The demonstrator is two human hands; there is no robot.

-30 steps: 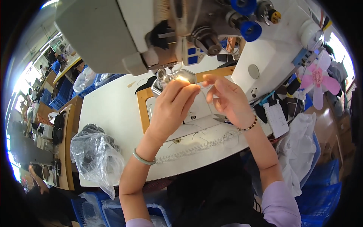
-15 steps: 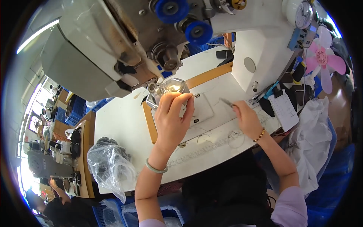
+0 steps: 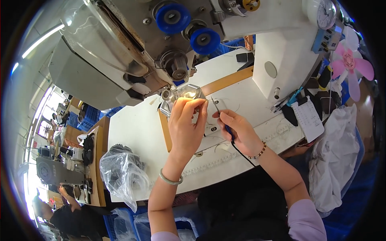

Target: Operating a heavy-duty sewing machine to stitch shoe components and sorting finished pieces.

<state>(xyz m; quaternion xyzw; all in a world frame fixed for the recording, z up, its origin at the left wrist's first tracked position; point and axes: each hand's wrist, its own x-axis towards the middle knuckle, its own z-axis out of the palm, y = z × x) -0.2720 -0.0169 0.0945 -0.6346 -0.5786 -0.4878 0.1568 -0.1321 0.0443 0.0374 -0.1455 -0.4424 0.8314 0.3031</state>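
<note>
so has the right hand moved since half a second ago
Yes, the right hand moved left relative to the white machine pillar, toward the left hand.

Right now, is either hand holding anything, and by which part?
The right hand holds small pointed snips in its grip by their dark blue handle. The left hand is pinched shut; whether it holds anything cannot be told.
</note>
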